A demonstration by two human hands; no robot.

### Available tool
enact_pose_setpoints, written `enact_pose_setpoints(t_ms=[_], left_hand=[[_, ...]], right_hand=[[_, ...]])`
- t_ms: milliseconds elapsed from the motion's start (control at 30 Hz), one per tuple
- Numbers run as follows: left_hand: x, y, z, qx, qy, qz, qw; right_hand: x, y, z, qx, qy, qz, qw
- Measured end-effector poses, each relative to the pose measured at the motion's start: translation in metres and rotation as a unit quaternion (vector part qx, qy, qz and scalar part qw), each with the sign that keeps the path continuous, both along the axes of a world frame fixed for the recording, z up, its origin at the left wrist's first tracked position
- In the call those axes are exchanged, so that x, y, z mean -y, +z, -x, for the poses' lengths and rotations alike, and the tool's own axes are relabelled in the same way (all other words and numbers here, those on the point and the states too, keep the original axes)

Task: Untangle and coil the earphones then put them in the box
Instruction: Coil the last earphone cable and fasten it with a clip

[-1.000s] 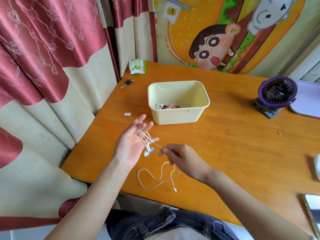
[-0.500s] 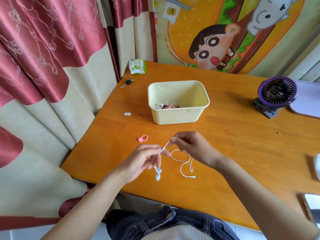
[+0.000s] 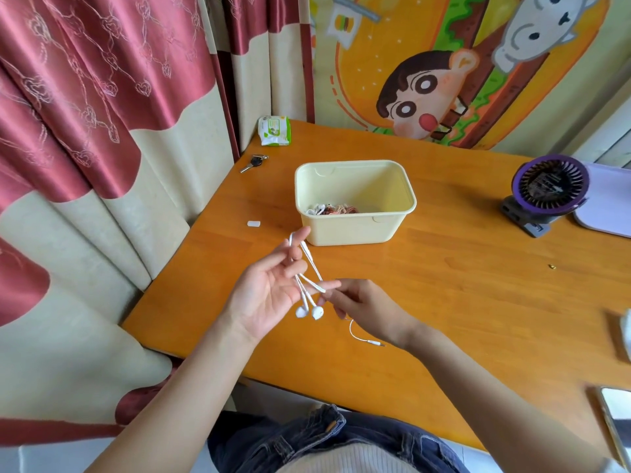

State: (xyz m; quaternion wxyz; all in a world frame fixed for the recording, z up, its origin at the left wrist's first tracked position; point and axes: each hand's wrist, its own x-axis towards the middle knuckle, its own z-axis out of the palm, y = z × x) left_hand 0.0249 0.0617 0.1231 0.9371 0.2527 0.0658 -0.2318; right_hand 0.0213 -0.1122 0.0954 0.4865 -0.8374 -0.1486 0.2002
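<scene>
Earphones (image 3: 305,250) are mostly up in my hands. Nearest me, the plug end (image 3: 375,343) trails on the counter (image 3: 444,302) beside my right wrist. My right hand (image 3: 370,310), fingers curled, pinches the cord at its fingertips. My left hand (image 3: 269,291) is palm up, fingers straight and spread. The cord is looped lengthwise over them and both buds (image 3: 301,312) hang off the palm's edge between the hands. The loops run from palm to fingertips, pointing at the box (image 3: 355,230). It stands just beyond my left fingertips, so I judge the left hand nearer it.
</scene>
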Motion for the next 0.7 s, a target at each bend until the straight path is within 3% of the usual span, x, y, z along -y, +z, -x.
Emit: enact_pose_setpoints(t_ms=[133,233,367,467,600,700], left_hand=[[0.003,-0.001,-0.008,-0.005,0.059,-0.08,0.995],[0.001,-0.008,-0.01,0.045,0.056,-0.218,0.973],[-0.007,-0.02,-0.005,0.119,0.051,-0.447,0.885],[-0.009,-0.027,0.003,0.145,-0.015,-0.538,0.831],[-0.005,-0.03,0.012,0.132,-0.112,-0.577,0.798],[0.0,-0.029,0.015,0.106,-0.166,-0.534,0.822]], right_hand=[[-0.004,0.002,0.003,0.016,0.019,0.011,1.0],[-0.003,-0.001,0.005,0.026,0.045,0.044,0.998],[0.0,-0.003,0.01,0.029,0.061,0.053,0.996],[0.002,0.0,0.011,0.042,0.077,0.047,0.995],[0.007,0.008,0.005,0.044,0.063,0.032,0.996],[0.011,0.012,-0.002,0.04,0.034,0.007,0.999]])
